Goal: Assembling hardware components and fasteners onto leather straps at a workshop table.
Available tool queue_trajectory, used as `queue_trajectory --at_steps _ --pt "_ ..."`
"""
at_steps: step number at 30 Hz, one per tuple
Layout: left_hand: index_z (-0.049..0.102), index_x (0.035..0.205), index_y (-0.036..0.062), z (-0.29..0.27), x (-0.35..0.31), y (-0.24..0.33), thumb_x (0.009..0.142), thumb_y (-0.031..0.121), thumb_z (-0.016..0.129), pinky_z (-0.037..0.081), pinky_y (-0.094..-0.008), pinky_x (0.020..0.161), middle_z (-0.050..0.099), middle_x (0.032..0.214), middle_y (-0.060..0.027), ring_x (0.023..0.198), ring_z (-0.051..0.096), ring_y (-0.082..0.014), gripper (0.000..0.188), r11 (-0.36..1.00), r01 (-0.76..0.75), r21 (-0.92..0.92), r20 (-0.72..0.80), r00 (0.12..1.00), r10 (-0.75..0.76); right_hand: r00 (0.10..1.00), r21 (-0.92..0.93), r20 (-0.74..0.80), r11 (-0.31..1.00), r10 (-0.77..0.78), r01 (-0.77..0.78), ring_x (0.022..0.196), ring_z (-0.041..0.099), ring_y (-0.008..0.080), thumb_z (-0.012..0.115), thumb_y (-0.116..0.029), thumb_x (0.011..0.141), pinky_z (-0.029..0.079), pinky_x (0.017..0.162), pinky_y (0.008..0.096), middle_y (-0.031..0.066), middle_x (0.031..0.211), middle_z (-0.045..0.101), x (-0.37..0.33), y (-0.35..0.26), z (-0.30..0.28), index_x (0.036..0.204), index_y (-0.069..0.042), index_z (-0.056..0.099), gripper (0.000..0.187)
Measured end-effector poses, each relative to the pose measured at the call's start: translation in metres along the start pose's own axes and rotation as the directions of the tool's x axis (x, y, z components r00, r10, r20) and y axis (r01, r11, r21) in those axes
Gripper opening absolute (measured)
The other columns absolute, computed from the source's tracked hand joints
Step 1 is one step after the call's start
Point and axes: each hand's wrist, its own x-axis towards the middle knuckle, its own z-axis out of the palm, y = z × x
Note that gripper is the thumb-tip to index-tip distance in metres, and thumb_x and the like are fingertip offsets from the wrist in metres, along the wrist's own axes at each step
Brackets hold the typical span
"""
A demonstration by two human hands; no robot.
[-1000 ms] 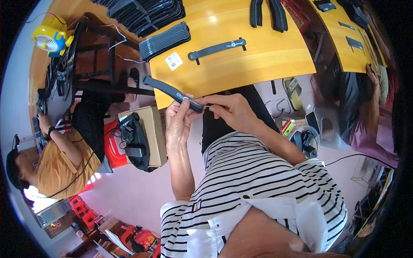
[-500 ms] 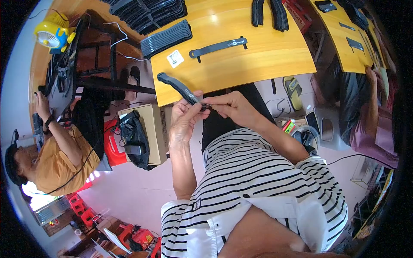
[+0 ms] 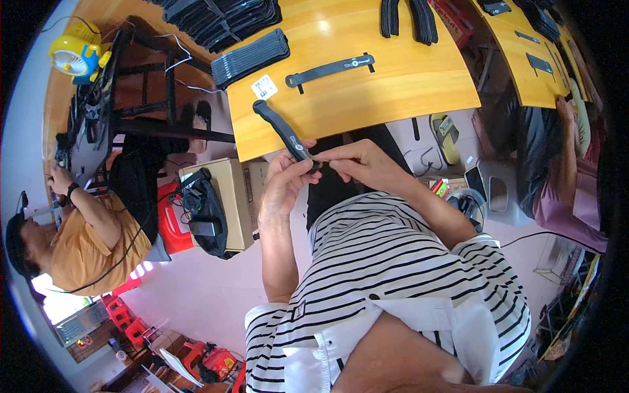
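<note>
Far left, black straps are stacked flat; by the left hand, a dark strap is clamped between thumb and fingers, presumably for steadiness, its far end over the yellow table; by the right hand, its near end is met with fingertips; whether they are clamped cannot be told.

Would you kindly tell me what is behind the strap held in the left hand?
Behind the dark strap, a fingertip of the left hand shows past its lower part, and the yellow table shows around its upper part. The surfaces directly behind it are covered.
</note>
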Motion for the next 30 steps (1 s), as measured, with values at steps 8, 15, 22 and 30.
queue_trajectory --at_steps 8,15,22,30 --pt "0.050 0.110 -0.0073 0.009 -0.007 -0.001 0.074 0.000 0.060 0.052 -0.0243 0.058 0.062 0.082 -0.0104 0.065 0.062 -0.0172 0.038 0.991 0.074 0.116 0.118 0.989 -0.088 0.956 -0.408 0.213 0.870 -0.202 0.275 0.057 0.050 0.0194 0.066 -0.020 0.076 0.039 0.053 0.0301 0.0073 0.065 0.053 0.006 -0.012 -0.017 0.082 -0.004 0.058 0.019" --pt "0.047 0.113 -0.0050 0.017 -0.012 -0.009 0.068 -0.002 0.063 0.052 -0.0249 0.059 0.060 0.083 -0.0092 0.065 0.061 -0.0162 0.048 0.960 0.203 0.194 0.196 0.951 -0.241 0.861 -0.444 0.493 0.817 -0.121 0.369 0.057 0.055 0.0304 0.053 -0.020 0.081 0.042 0.053 0.0386 0.0141 0.061 0.052 -0.002 -0.025 -0.018 0.076 -0.005 0.051 0.016" --pt "0.041 0.118 0.0002 0.026 -0.017 -0.025 0.061 -0.001 0.064 0.038 -0.0178 0.044 0.056 0.076 -0.0077 0.053 0.050 -0.0108 0.061 0.968 0.245 -0.049 0.259 0.939 -0.224 0.895 0.041 0.433 0.989 0.110 -0.142 0.042 0.041 0.0083 0.053 -0.011 0.076 0.031 0.042 0.0238 0.0015 0.048 0.044 -0.006 -0.017 -0.025 0.066 -0.002 0.054 0.014" --pt "0.043 0.112 0.0030 0.041 -0.007 -0.021 0.073 0.008 0.050 0.027 -0.0192 0.037 0.050 0.064 -0.0065 0.043 0.038 -0.0089 0.040 0.976 0.181 0.117 0.259 0.944 -0.206 0.971 -0.421 0.093 0.875 -0.220 0.238 0.046 0.047 0.0184 0.060 -0.016 0.072 0.035 0.045 0.0298 0.0076 0.053 0.046 -0.009 -0.012 -0.029 0.067 -0.001 0.050 0.018"
